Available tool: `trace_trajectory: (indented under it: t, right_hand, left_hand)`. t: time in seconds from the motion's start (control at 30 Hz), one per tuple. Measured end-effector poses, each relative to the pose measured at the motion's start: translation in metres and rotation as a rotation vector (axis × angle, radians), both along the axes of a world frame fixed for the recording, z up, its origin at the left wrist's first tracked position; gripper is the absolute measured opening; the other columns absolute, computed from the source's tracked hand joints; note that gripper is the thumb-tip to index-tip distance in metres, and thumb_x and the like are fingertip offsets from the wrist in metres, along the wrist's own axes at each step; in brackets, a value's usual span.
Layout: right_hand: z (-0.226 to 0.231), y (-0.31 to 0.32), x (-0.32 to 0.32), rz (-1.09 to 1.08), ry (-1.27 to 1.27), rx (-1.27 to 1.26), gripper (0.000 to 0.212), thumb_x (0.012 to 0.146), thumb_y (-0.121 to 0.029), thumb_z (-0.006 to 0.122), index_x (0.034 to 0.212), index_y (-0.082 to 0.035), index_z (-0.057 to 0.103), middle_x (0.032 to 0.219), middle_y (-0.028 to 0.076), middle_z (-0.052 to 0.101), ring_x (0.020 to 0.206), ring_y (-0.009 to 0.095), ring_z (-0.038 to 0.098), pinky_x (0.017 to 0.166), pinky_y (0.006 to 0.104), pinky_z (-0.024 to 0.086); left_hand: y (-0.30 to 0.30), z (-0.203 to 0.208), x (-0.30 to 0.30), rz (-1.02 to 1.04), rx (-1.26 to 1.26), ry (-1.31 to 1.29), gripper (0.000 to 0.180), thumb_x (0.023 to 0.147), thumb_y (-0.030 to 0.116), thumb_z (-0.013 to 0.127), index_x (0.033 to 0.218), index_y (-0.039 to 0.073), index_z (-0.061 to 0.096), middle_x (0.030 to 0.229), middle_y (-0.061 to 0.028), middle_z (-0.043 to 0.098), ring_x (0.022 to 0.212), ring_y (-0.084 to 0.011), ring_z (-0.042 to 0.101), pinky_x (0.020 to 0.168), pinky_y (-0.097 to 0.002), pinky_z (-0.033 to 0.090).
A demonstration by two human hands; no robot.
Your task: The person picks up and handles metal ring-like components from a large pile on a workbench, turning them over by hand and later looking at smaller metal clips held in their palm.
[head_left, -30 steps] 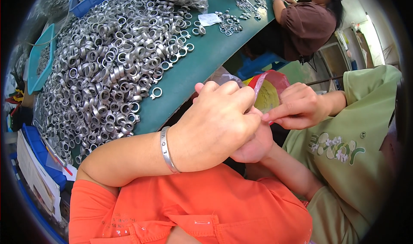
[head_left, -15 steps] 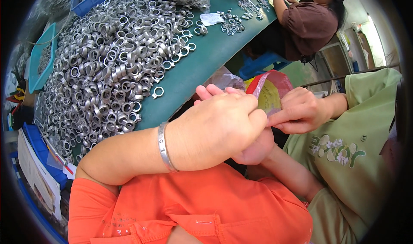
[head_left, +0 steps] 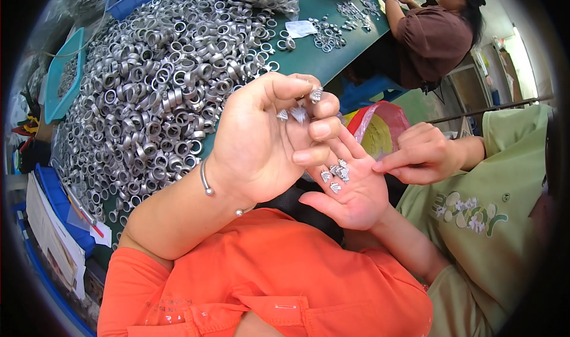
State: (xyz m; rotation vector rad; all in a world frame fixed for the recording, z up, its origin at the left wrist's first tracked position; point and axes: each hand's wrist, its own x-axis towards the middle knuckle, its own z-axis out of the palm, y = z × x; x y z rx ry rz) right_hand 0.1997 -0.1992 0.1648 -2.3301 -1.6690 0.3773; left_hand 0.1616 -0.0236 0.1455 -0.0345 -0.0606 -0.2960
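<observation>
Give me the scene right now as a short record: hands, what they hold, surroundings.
Left hand: palm toward camera, fingers curled, small silvery pieces in its grip
Right hand: not in view
Co-worker's open palm: facing up, similar small pieces on it
Co-worker's other hand: finger pointing toward that palm; contact unclear
Table: green, heaped with metal rings
Far left: turquoise tray

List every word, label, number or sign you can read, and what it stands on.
Green shirt: stylised, flowered lettering, not transcribed here.
Tiny mark beside it: too small.
Orange shirt: faint small print, too blurred to read.
White paper slip on the table: any writing is too small to read.
</observation>
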Motion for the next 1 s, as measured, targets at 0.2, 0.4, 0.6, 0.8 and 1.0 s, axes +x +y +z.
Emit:
trace_trajectory:
  t: [0.2, 0.4, 0.6, 0.8, 1.0]
  right_hand:
    - [0.001, 0.000, -0.002, 0.010, -0.099, -0.061, 0.056, 0.088, -0.042, 0.046, 0.131, -0.006, 0.043, 0.141, 0.009, 0.034, 0.131, 0.028, 0.027, 0.108, 0.0404, 0.016]
    - [0.002, -0.004, 0.001, 0.063, -0.135, -0.041, 0.057, 0.089, -0.041, 0.044, 0.132, -0.004, 0.042, 0.142, 0.010, 0.033, 0.134, 0.028, 0.024, 0.109, 0.0400, 0.014]
    - [0.002, 0.001, 0.004, 0.051, -0.104, 0.007, 0.054, 0.086, -0.039, 0.048, 0.130, -0.006, 0.045, 0.143, 0.009, 0.033, 0.134, 0.021, 0.027, 0.108, 0.0366, 0.019]
    - [-0.004, -0.004, 0.003, -0.003, -0.088, -0.060, 0.056, 0.088, -0.040, 0.044, 0.136, -0.013, 0.037, 0.146, 0.005, 0.028, 0.136, 0.020, 0.022, 0.111, 0.0354, 0.012]
    - [0.003, -0.004, 0.005, 0.058, -0.175, -0.046, 0.057, 0.090, -0.042, 0.041, 0.136, -0.008, 0.036, 0.144, 0.005, 0.031, 0.136, 0.020, 0.022, 0.111, 0.0356, 0.014]
  left_hand:
    - [0.002, 0.013, 0.000, 0.050, 0.185, 0.068, 0.023, 0.090, 0.020, 0.038, 0.085, 0.001, 0.049, 0.082, -0.0080, 0.047, 0.064, -0.0131, 0.044, 0.040, -0.0223, 0.034]
    - [0.003, 0.028, -0.006, 0.041, 0.617, 0.037, 0.017, 0.090, 0.017, 0.052, 0.084, 0.001, 0.053, 0.067, -0.0017, 0.050, 0.053, -0.0092, 0.044, 0.042, -0.0192, 0.035]
    - [-0.003, 0.016, -0.023, 0.628, 1.950, -0.720, 0.020, 0.066, 0.009, 0.073, 0.084, 0.007, 0.065, 0.078, -0.0101, 0.061, 0.070, -0.0247, 0.061, 0.061, -0.0316, 0.049]
    - [-0.008, 0.007, -0.022, 0.677, 1.962, -0.761, 0.017, 0.066, 0.007, 0.072, 0.080, 0.006, 0.063, 0.077, -0.0090, 0.060, 0.069, -0.0260, 0.059, 0.061, -0.0331, 0.049]
    - [-0.002, 0.015, -0.015, 0.356, 1.510, -0.479, 0.012, 0.074, 0.003, 0.067, 0.078, 0.003, 0.056, 0.081, -0.0116, 0.062, 0.065, -0.0198, 0.058, 0.056, -0.0297, 0.047]
